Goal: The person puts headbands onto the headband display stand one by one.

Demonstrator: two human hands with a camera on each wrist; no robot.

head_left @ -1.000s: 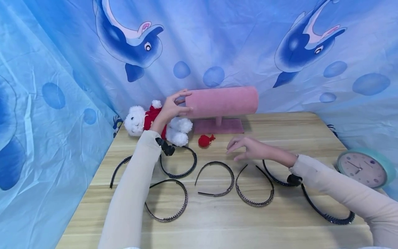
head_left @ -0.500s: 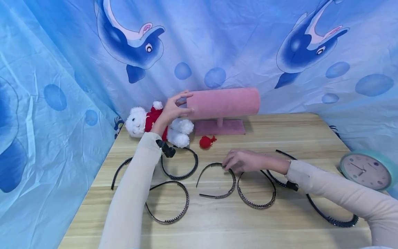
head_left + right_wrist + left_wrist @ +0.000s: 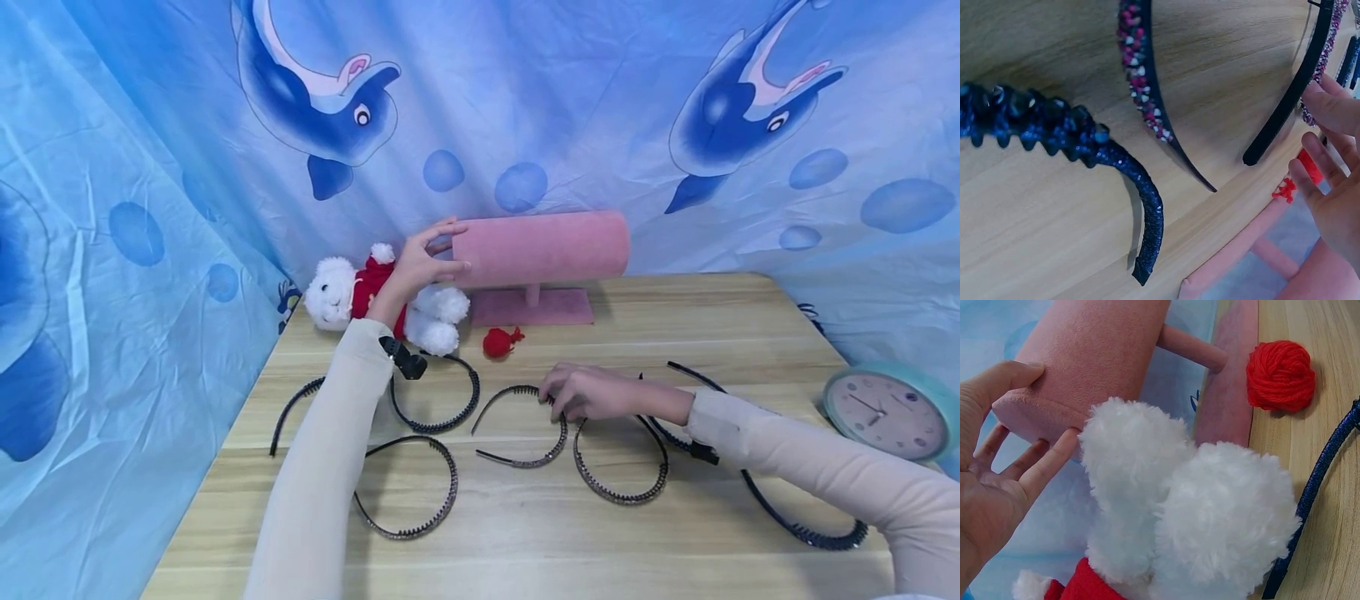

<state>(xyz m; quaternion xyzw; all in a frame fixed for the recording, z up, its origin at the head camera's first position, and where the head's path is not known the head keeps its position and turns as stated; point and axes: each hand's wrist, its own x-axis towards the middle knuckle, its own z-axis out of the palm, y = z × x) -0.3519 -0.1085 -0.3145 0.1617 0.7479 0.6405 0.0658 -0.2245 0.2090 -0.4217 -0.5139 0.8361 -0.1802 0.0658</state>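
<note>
At the back of the table stands a pink padded headband stand (image 3: 540, 246), a horizontal cylinder on a post and flat base. My left hand (image 3: 418, 262) holds the cylinder's left end; in the left wrist view the thumb (image 3: 1019, 375) lies on top and the fingers reach under the edge. Near the table's middle, my right hand (image 3: 592, 393) pinches the far side of a stone-studded toothed headband (image 3: 534, 462), whose ends point left. Thumb and fingers (image 3: 1329, 109) meet this band in the right wrist view. Part of it is hidden behind the fingers.
Several other headbands lie around: one right beside the held one (image 3: 621, 500), one front left (image 3: 408, 533), others behind my sleeves. A white plush bear (image 3: 330, 292) in red lies under my left wrist. A red yarn ball (image 3: 497, 343) and a teal clock (image 3: 888, 412) sit nearby.
My right hand has come down and forward onto the middle headband and taken hold of it. The band has shifted slightly toward the back. My left hand stays on the stand.
</note>
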